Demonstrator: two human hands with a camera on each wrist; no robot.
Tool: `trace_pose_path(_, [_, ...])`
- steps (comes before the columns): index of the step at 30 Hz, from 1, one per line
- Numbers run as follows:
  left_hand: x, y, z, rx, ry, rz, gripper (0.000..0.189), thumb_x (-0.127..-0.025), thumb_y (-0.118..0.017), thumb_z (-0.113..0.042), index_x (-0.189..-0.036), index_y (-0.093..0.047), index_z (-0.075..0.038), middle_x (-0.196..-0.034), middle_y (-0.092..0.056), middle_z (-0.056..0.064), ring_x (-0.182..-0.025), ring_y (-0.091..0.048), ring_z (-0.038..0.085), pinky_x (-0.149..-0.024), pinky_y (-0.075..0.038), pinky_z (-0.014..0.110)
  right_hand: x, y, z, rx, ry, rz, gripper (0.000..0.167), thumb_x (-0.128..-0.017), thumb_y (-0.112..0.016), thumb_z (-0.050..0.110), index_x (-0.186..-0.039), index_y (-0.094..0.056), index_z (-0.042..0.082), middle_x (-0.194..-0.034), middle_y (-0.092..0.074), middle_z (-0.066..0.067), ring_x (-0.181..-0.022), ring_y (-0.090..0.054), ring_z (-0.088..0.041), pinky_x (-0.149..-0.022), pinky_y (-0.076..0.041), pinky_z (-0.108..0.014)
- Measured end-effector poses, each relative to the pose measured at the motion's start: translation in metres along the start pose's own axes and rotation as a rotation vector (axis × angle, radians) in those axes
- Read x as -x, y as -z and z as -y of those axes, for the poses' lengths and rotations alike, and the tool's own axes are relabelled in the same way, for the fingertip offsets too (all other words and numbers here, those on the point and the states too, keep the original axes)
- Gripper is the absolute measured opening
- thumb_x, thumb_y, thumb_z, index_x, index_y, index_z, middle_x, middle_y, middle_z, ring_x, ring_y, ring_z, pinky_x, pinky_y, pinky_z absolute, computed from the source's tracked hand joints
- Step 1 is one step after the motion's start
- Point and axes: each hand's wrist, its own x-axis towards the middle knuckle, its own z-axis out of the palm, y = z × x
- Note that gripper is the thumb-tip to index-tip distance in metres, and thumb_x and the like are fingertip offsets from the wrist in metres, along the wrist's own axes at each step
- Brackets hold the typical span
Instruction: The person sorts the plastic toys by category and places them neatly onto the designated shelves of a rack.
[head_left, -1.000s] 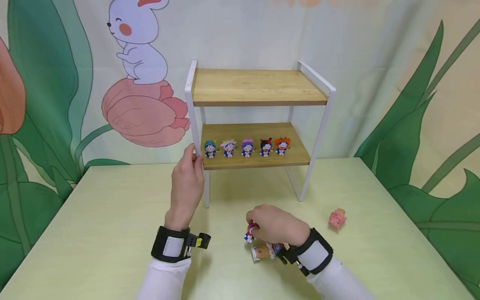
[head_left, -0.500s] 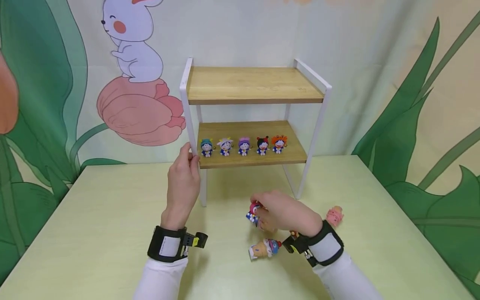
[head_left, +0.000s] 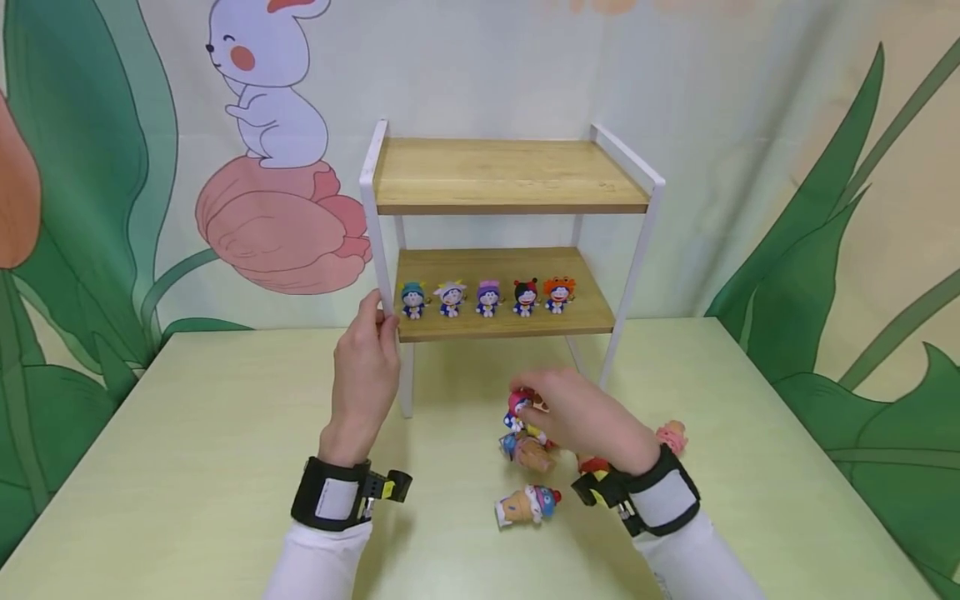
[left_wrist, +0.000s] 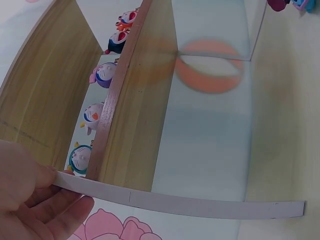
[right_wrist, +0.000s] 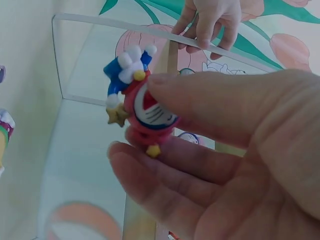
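Head view: bright, even light, soft shadows on the tabletop [head_left: 187, 467], lower centre. Wrist views: dimmer (greyish, to my eye), the shelf rail [left_wrist: 200, 207] bowed across the left one's lower frame.

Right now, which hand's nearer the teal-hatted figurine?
Left. The left hand grips the white frame just beside the teal-hatted figurine; the right hand is farther off, in front of the shelf, holding a pink-hooded figurine.

- Shelf rack [head_left: 510, 173]: two wood-grain tiers, white frame, standing upright, its left side gripped by the left hand [head_left: 365, 375]
- Doraemon figurine [right_wrist: 150, 111]: pinkish-red hood, blue-and-white body, gold star at its side, pinched upright in the right hand [head_left: 581, 412], in front of the shelf rack
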Motion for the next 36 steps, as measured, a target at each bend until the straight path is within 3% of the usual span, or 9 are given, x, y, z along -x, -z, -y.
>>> trace_pose_path(8, [0.002, 0.000, 0.001, 0.004, 0.004, 0.008, 0.033, -0.100, -0.052, -0.004, -0.132, -0.047, 0.003, -0.097, -0.064, 0.019, -0.075, -0.061, 0.027, -0.062, -0.055, 0.036, 0.005, 0.010, -0.002, 0.022, -0.045, -0.038, 0.023, -0.091, -0.072, 0.015, -0.111, -0.067, 0.005, -0.099, -0.067, -0.002, -0.085, -0.060, -0.015, -0.076, -0.054, -0.030])
trace_pose_path(23, [0.000, -0.001, -0.001, 0.023, 0.006, 0.008, 0.036, -0.100, -0.053, -0.004, -0.134, -0.046, 0.002, -0.102, -0.065, 0.021, -0.080, -0.063, 0.029, -0.068, -0.058, 0.040, 0.014, 0.036, -0.022, -0.034, -0.104, -0.169, 0.021, -0.089, -0.073, 0.010, -0.108, -0.067, 0.003, -0.095, -0.065, -0.004, -0.082, -0.063, -0.018, -0.071, -0.056, -0.031])
trace_pose_path(31, [0.002, 0.000, 0.001, 0.011, 0.005, 0.011, 0.036, -0.099, -0.054, -0.003, -0.133, -0.046, 0.002, -0.100, -0.065, 0.021, -0.077, -0.062, 0.029, -0.066, -0.058, 0.039, 0.017, 0.048, -0.029, -0.048, -0.152, -0.258, 0.024, -0.090, -0.072, 0.009, -0.112, -0.066, 0.001, -0.099, -0.065, -0.010, -0.083, -0.062, -0.021, -0.069, -0.056, -0.034])
trace_pose_path(36, [0.001, 0.001, 0.000, 0.005, -0.002, 0.008, 0.035, -0.099, -0.054, -0.003, -0.133, -0.046, 0.002, -0.098, -0.064, 0.020, -0.076, -0.061, 0.028, -0.065, -0.057, 0.038, 0.015, 0.053, -0.034, -0.025, -0.149, -0.355, 0.024, -0.090, -0.070, 0.006, -0.113, -0.067, -0.001, -0.098, -0.064, -0.014, -0.083, -0.063, -0.024, -0.069, -0.057, -0.038])
